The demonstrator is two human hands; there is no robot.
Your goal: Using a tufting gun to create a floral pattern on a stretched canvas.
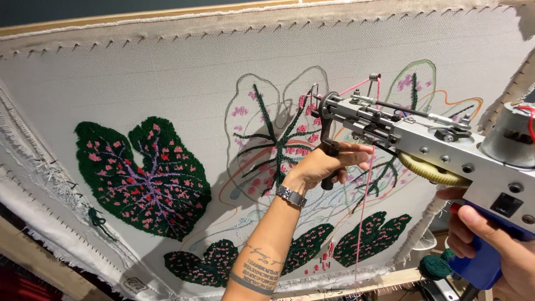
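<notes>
The big finished leaf (146, 175), dark green pile with pink flecks and purple veins, sits far to the left of my tufting gun (423, 142), on the stretched grey backing cloth (167, 72) that fills the wooden frame (111, 14). Below the gun and to its left, three smaller green-and-pink leaves (368, 234) run along the bottom edge of the cloth. Just left of the gun's nose is a half-worked leaf outline (273, 134), with dark green veins and pink dots inside drawn lines.

My left hand (329, 164) comes up from below, a metal wristwatch (291, 196) on the wrist, and its fingers are wrapped around the black front handle (329, 147) under the gun's nose, with the forefinger stretched out along the gun's underside. The needle end of the gun is against the cloth at the half-worked leaf.

A pink yarn (365, 195) rises from the bottom of the frame, passes just right of my left hand and feeds up through the wire loop on top of the gun. The gun body is grey metal with a yellow gear (429, 170) under it.

At the gun's rear, my right hand (496, 245) is closed around the blue grip (482, 262).
</notes>
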